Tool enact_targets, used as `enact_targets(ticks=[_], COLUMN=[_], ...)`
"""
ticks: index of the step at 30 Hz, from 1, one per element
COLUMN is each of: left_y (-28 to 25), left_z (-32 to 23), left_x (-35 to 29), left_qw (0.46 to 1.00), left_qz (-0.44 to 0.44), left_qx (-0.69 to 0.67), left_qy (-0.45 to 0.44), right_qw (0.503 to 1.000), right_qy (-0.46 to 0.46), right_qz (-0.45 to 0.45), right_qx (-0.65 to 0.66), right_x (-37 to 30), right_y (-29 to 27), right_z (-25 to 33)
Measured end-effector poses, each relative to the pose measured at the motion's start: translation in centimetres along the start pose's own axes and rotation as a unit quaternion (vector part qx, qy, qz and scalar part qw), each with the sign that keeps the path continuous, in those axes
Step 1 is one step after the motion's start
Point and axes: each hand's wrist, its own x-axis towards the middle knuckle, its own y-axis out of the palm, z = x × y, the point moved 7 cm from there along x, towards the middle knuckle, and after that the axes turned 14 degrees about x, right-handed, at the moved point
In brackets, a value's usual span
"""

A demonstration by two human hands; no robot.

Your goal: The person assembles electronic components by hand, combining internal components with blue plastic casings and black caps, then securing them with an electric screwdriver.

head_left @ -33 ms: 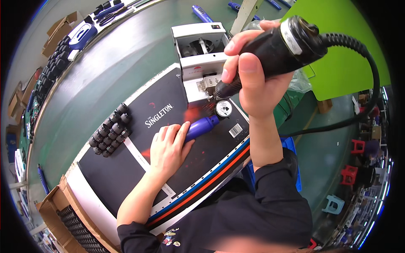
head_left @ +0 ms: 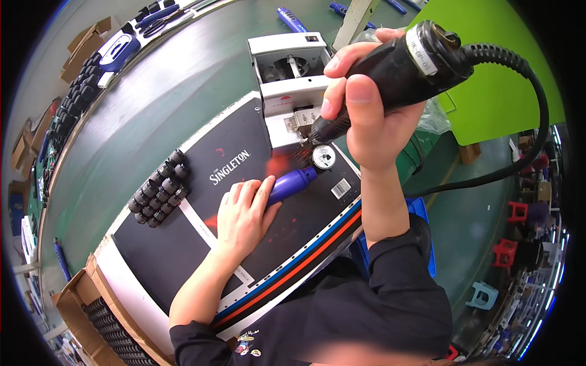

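Observation:
My right hand (head_left: 378,116) is wrapped round a thick black corded electric screwdriver (head_left: 397,73), held at a slant with its narrow end down and to the left. That tip is by the front of a white screw feeder (head_left: 287,116), just above a round white-faced head; whether it touches either I cannot tell. On the mat, my left hand (head_left: 243,213) grips a blue tube-shaped handle (head_left: 293,185). The round head (head_left: 323,157) is at the far end of this handle, its pale face up. My left palm hides the handle's near end.
A cluster of small black ring-like parts (head_left: 160,189) sits on the black printed mat (head_left: 183,250), left of my left hand. The screwdriver's cord (head_left: 540,122) loops down at the right. A cardboard box (head_left: 79,293) with black parts stands at lower left.
The screwdriver has rolled or tilted very slightly in my right hand, so its white label shows a little differently. My left hand and the blue handle stay in place.

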Motion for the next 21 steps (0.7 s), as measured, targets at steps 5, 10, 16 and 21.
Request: enact_targets(ticks=[5, 10, 16, 21], left_y=[-0.1, -0.3, -0.4, -0.5], left_z=[-0.2, 0.1, 0.3, 0.2], left_x=[-0.1, -0.4, -0.2, -0.3], left_qw=[1.0, 1.0, 1.0, 1.0], left_qz=[-0.004, 0.002, 0.0, -0.004], left_qx=[0.006, 0.015, 0.003, 0.004], left_qy=[0.004, -0.002, -0.01, -0.009], right_qw=[0.999, 0.99, 0.995, 0.991], right_qy=[0.017, 0.055, 0.071, 0.086], right_qz=[-0.032, -0.067, -0.072, -0.088], right_qx=[0.003, 0.11, 0.016, 0.045], right_x=[-0.9, -2.4, -4.6, -5.1], right_y=[-0.8, -0.6, 0.4, 0.8], right_z=[-0.1, 0.8, 1.9, 1.3])
